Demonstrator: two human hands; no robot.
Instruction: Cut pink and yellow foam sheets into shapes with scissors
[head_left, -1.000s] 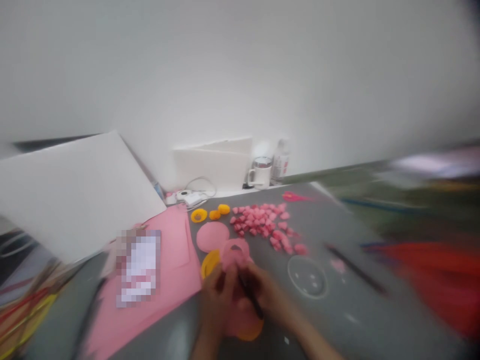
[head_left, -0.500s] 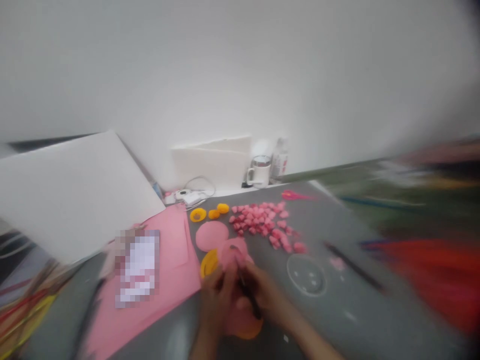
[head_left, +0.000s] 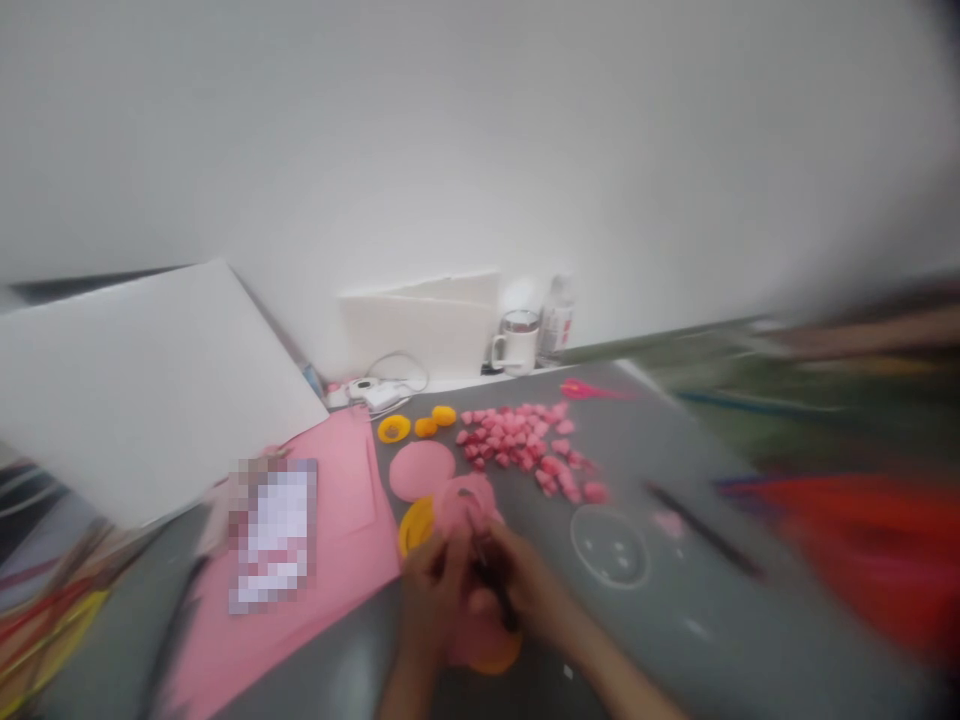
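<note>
Low in the middle of the view, my left hand is closed on the edge of a pink round piece of sheet material. My right hand is closed round a slim tool with a dark handle; blur hides its kind. Its thin tip seems to lie over the pink piece. Beneath the hands are more pink material and a yellow edge. A yellow round piece shows just beyond my left fingers. Farther back lies a flat pink disc.
Small pink folded pieces are heaped behind the hands, near pink scissors. Yellow rolls sit left of them. Pink sheets carry a blurred-out phone-like item. At right are a clear round lid and a dark pen-like stick.
The view has shifted very slightly. Both hands stay in nearly the same place, and the tool's dark handle has turned a little between the fingers.
</note>
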